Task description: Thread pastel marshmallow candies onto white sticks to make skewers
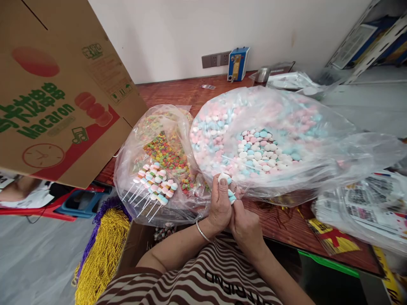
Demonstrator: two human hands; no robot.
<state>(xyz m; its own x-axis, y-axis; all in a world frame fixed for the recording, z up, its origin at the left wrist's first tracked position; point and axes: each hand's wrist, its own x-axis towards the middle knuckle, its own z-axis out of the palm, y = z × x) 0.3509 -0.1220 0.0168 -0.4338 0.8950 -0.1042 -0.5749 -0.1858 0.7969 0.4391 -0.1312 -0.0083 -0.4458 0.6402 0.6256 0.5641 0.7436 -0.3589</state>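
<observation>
My left hand [221,207], with a bangle at its wrist, is closed around a few white and blue marshmallows [231,195], its thumb pressed against a white one. Just below them my right hand [247,226] is closed in a pinch, touching the left; what it grips is hidden. Beyond both hands lies a large clear bag [216,169] of loose pink, white and blue marshmallows [265,148], its mouth open. To the left, several finished marshmallow skewers [155,184] on white sticks rest on another clear bag [127,163], which holds small colourful candy rings [167,152].
A large cardboard box [66,101] stands at the left. Behind on the wooden table [168,91] are a blue box-shaped device [238,63] and a metal cup [262,75]. Plastic-wrapped printed packaging [365,199] lies right. Gold beaded strings [104,254] hang lower left; someone's arm [20,188] shows beyond.
</observation>
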